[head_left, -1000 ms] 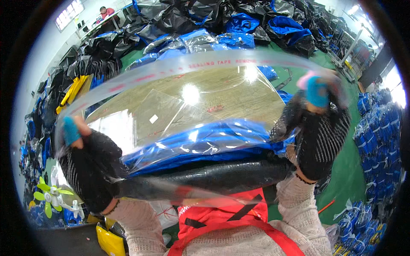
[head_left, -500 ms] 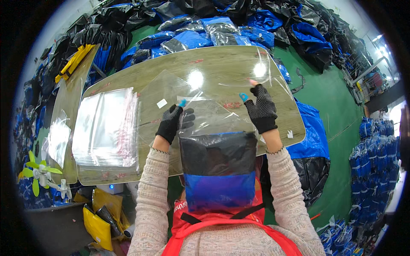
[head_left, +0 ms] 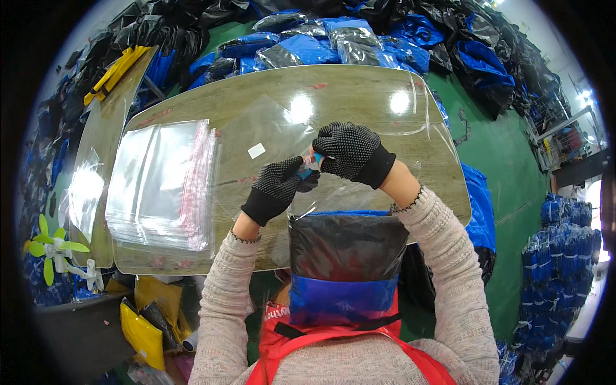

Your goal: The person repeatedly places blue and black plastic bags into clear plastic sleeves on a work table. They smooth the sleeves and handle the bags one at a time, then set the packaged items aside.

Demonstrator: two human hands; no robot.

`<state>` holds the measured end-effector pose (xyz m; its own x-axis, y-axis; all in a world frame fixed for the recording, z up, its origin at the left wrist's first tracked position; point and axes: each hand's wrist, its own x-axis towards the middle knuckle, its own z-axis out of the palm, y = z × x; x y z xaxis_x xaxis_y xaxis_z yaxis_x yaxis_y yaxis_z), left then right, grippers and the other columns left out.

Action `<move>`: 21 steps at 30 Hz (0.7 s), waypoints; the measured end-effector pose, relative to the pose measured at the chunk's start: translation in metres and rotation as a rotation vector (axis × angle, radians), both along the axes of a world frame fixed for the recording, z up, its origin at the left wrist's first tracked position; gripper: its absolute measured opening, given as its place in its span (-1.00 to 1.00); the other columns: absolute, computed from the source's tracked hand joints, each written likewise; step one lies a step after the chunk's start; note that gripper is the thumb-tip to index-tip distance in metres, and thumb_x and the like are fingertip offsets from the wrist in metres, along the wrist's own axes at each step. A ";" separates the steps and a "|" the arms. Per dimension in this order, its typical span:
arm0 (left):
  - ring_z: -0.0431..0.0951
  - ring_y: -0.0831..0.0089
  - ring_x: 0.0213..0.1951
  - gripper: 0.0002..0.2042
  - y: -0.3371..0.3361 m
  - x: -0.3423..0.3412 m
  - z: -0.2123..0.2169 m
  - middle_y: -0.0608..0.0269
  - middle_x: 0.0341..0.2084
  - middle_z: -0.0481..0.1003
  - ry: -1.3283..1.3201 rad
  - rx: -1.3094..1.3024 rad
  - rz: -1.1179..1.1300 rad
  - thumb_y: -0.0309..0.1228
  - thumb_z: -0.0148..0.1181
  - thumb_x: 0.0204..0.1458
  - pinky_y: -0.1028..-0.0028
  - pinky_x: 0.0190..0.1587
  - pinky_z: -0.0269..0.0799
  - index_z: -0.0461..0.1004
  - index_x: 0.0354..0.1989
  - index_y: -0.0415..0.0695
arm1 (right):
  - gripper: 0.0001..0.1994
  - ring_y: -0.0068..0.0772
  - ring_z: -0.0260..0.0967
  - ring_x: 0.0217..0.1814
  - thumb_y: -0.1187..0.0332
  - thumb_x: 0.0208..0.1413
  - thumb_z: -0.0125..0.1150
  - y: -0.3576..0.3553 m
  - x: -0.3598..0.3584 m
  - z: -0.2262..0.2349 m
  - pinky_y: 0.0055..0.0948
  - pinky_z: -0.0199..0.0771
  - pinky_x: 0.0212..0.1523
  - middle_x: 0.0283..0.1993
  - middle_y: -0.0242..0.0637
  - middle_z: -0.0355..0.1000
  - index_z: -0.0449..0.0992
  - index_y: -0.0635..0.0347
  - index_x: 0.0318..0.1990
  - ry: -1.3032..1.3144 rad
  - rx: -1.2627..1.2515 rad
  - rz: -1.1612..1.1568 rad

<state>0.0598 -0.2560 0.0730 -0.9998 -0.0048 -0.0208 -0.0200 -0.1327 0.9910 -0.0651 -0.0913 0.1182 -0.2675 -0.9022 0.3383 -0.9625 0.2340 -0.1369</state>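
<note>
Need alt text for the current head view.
A person's black-gloved left hand and right hand are close together over a table, beyond a blue-and-black bundle in clear plastic. A stack of clear bags lies at left; more wrapped bundles lie beyond the table.

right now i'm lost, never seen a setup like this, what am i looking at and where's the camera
There's no machine: the left grip and right grip are a person's gloved hands. The view comes from a fisheye camera worn on the head, looking down, so straight edges bend. On the wood-patterned table lie a stack of clear plastic bags, at the left, and a small white square. The hands meet above the table, seemingly pinching clear film. A plastic-wrapped black-and-blue bundle sits at the table's near edge.
</note>
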 end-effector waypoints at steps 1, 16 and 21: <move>0.62 0.40 -0.27 -0.75 -0.001 0.000 0.001 0.06 -0.26 0.59 -0.026 0.059 -0.028 -0.55 -0.02 0.21 0.47 -0.15 0.56 0.43 0.03 -0.33 | -0.77 -0.17 0.49 -0.23 0.21 -0.02 0.26 0.001 -0.001 0.002 -0.23 0.51 -0.26 -0.29 -0.27 0.49 0.55 0.06 -0.21 0.016 0.058 0.016; 0.39 0.70 -0.54 -0.63 -0.038 0.001 0.005 0.21 -0.25 0.59 -0.158 -0.206 0.057 -0.18 0.00 0.23 0.67 -0.54 0.20 0.47 -0.01 -0.23 | -0.56 -0.56 0.31 -0.59 0.12 0.22 0.10 0.211 -0.039 -0.025 -0.54 0.22 -0.63 -0.28 -0.28 0.54 0.35 0.19 0.15 -1.428 -0.359 -0.909; 0.54 0.58 -0.27 -0.68 -0.038 0.024 0.016 0.08 -0.13 0.56 -0.094 -0.087 -0.012 -0.22 0.06 0.20 0.64 -0.34 0.43 0.51 -0.11 -0.24 | -0.54 -0.27 0.50 -0.05 0.11 0.21 0.12 0.192 0.020 -0.059 -0.42 0.53 -0.20 0.27 -0.11 0.28 0.34 0.16 0.17 -1.790 -0.811 -0.252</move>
<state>0.0839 -0.2944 0.0889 -0.9935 0.0015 -0.1141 -0.1140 -0.0455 0.9924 -0.0447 0.1011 0.0594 -0.7839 -0.5959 -0.1746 0.4099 -0.2854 -0.8663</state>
